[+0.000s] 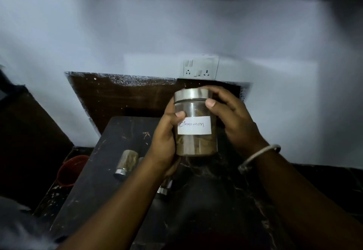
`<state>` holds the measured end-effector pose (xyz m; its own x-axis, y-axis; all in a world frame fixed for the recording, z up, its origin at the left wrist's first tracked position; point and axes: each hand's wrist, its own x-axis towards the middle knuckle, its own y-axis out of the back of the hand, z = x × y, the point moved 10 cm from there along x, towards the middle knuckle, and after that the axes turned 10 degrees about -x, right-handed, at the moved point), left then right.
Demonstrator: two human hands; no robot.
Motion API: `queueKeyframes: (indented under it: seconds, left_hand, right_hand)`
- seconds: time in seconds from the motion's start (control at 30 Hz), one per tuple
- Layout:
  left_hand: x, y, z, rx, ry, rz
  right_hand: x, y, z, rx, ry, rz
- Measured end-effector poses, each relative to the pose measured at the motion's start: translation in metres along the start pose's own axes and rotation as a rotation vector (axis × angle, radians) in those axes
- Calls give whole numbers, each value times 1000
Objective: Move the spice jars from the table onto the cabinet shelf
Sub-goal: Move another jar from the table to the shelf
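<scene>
A clear spice jar (196,143) with a steel lid and a white label reading "Cinnamon" is held upright above the dark table (94,183). My left hand (165,143) grips its left side and base. My right hand (231,120) grips its right side near the lid, a metal bangle on that wrist. A second jar (125,161) lies on its side on the table at the left. A third jar (165,187) shows partly under my left forearm. No cabinet shelf is visible.
A red bucket (70,171) stands on the floor left of the table. A white socket plate (200,68) sits on the pale wall behind. A dark wooden panel (121,96) backs the table. The room is dim.
</scene>
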<state>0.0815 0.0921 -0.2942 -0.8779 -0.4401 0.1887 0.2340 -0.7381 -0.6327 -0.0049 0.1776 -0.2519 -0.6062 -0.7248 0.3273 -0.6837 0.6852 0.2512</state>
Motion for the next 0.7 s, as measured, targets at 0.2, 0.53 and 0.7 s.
queueKeyframes:
  seconds: [0.2, 0.53, 0.7]
  left_hand:
    - [-16, -41, 38, 33, -179, -65]
    - [-25, -59, 44, 86, -209, -25]
    - [-24, -66, 45, 103, -204, -45]
  right_hand:
    - [-25, 10, -42, 61, 102, 176]
    - [-35, 18, -50, 111, 105, 248]
    - [-37, 24, -56, 138, 134, 279]
